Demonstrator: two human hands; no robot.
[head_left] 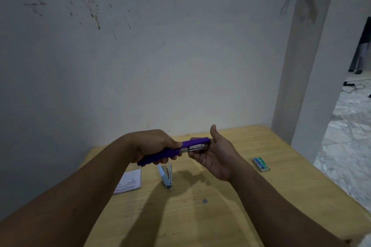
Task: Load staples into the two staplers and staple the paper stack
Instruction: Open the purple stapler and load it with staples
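I hold a purple stapler [192, 143] in the air above the wooden table [230, 216]. My left hand [154, 146] grips its rear half. My right hand [215, 154] cups the front end from below, thumb up, fingers under the metal staple channel. A pale blue stapler [166, 175] lies on the table below my hands, its top hinged open. The small paper stack [129, 182] lies left of it. A green staple box [261, 164] sits at the right. A short strip of staples [204, 200] lies loose near the middle.
A stained white wall stands right behind the table. A pillar [307, 66] rises at the back right corner, with floor and cables beyond it. The table's right edge runs diagonally toward me.
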